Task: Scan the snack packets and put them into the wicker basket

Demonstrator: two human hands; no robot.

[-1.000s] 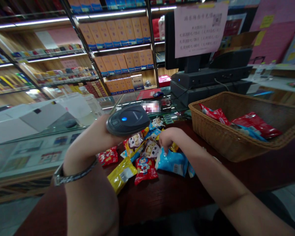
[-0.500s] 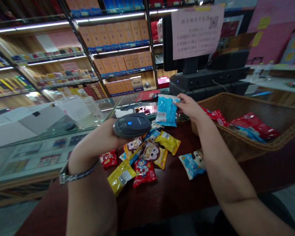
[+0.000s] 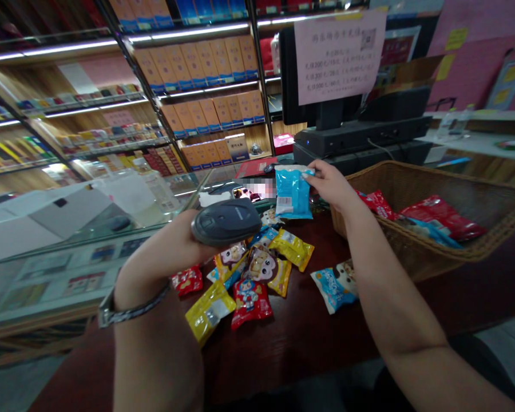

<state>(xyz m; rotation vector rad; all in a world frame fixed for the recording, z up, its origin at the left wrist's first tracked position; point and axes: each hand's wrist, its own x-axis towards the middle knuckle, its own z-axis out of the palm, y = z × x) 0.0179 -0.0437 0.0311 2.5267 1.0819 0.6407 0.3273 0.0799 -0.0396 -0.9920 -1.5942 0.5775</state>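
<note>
Barcode scanner (image 3: 226,222) turned, left hand (image 3: 167,243) | right hand (image 3: 329,184): blue packet (image 3: 292,191), barcode (image 3: 284,201) showing

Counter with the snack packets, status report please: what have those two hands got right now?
Left hand: barcode scanner gripped, raised. Right hand: blue packet pinched, held up. Below: loose snack packets on the counter.

Your right hand (image 3: 331,186) and its blue packet (image 3: 292,191) have free air above the snack packets (image 3: 251,286), between the scanner (image 3: 226,222) in your left hand (image 3: 167,249) and the wicker basket (image 3: 405,243), whose raised rim blocks rightward; the black till base (image 3: 360,140) stands behind.
</note>
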